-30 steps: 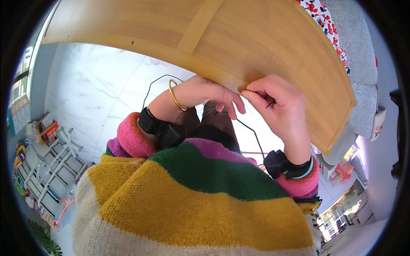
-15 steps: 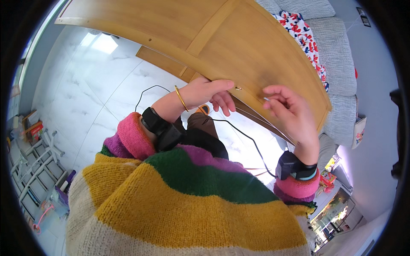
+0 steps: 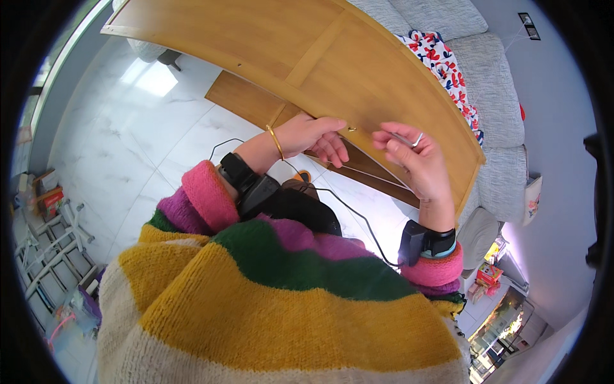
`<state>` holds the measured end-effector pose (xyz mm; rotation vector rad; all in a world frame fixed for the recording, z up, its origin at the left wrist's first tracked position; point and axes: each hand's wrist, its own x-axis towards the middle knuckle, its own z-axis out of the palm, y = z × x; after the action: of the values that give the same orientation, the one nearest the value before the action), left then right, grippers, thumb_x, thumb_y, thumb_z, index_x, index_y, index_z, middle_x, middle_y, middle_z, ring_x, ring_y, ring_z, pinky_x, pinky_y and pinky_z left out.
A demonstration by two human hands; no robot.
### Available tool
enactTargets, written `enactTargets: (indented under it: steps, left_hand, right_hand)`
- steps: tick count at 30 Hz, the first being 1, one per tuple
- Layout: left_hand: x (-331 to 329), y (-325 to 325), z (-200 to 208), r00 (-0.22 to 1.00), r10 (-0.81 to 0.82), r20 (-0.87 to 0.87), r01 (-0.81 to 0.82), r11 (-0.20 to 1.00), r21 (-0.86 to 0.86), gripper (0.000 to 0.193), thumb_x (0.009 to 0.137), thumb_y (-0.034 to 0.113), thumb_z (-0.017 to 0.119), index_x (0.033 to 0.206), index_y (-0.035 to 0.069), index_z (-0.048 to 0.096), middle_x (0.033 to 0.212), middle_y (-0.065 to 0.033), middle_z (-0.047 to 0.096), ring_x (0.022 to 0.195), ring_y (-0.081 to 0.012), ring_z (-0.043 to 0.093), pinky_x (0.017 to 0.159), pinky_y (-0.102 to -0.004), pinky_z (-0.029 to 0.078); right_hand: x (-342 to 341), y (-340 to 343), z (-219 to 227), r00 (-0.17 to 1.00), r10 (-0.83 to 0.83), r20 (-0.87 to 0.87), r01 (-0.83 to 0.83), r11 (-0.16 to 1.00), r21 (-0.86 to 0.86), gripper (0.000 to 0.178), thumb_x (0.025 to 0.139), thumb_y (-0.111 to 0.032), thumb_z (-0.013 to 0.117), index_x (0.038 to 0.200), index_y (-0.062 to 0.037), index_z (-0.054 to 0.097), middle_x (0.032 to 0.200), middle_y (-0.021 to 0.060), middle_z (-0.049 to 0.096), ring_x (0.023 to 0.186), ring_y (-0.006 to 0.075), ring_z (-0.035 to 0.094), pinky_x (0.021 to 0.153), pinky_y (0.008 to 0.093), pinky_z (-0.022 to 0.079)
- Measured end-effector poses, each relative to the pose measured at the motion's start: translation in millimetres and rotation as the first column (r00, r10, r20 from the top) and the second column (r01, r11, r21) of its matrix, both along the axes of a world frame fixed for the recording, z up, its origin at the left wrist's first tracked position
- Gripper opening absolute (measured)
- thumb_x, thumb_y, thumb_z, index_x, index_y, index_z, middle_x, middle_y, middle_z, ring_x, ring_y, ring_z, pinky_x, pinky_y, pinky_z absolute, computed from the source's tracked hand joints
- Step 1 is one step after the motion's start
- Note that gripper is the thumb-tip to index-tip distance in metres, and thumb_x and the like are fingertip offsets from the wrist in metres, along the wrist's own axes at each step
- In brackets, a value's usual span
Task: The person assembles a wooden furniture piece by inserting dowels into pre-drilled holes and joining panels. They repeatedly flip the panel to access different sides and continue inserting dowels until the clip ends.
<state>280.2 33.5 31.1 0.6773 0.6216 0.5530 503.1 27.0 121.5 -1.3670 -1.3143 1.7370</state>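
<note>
A broad brown wooden panel (image 3: 288, 45) slants across the upper part of the view, and a small metal fitting (image 3: 352, 129) sticks out near its front edge. At this edge rests my left hand (image 3: 313, 137), its thumb stretched toward the fitting and its loosely curled fingers hanging apart from the thumb, with nothing visible in them. To the right of the fitting, my right hand (image 3: 416, 163) is raised over the panel. Between its thumb and fingers it pinches a thin bent metal rod (image 3: 403, 138), partly hidden by the fingers.
A second wooden board (image 3: 243, 96) lies below the panel over white tile floor (image 3: 173, 141). A black cable (image 3: 348, 203) runs past my legs. Beyond the panel stands a grey sofa (image 3: 495, 83) with a patterned cloth (image 3: 441, 70). Metal racks (image 3: 54, 253) stand at the left.
My right hand has shifted a little left toward the metal fitting and turned, so more of the metal rod shows. My left hand stays at the panel edge. The whole view has shifted slightly.
</note>
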Motion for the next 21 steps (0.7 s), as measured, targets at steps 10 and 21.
enactTargets:
  steps: [10,21]
  left_hand:
    - [-1.5,2.8,1.9,1.0,0.0,0.006,0.0,1.0,-0.024,0.036,0.094,0.032,0.044,0.107,-0.001,0.051,0.084,-0.0204,0.066,0.07,-0.0235,0.067,0.056,-0.0256,0.048]
    - [-3.1,0.4,1.2,1.0,-0.007,-0.022,0.006,1.0,-0.017,0.038,0.094,0.034,0.042,0.099,-0.002,0.055,0.086,-0.0203,0.067,0.073,-0.0243,0.066,0.061,-0.0283,0.047]
  right_hand:
    - [-16.0,-0.9,14.3,0.966,0.111,0.232,-0.147,0.978,0.147,0.03,0.094,-0.016,0.05,0.121,-0.0029,0.052,0.078,0.0037,0.065,0.066,0.0081,0.057,0.061,0.0227,0.046]
    - [-36.2,-1.2,19.2,0.732,-0.01,0.682,-0.439,0.758,0.482,0.014,0.089,-0.016,0.056,0.098,-0.0065,0.059,0.07,0.0105,0.064,0.062,0.0287,0.062,0.055,0.0351,0.047]
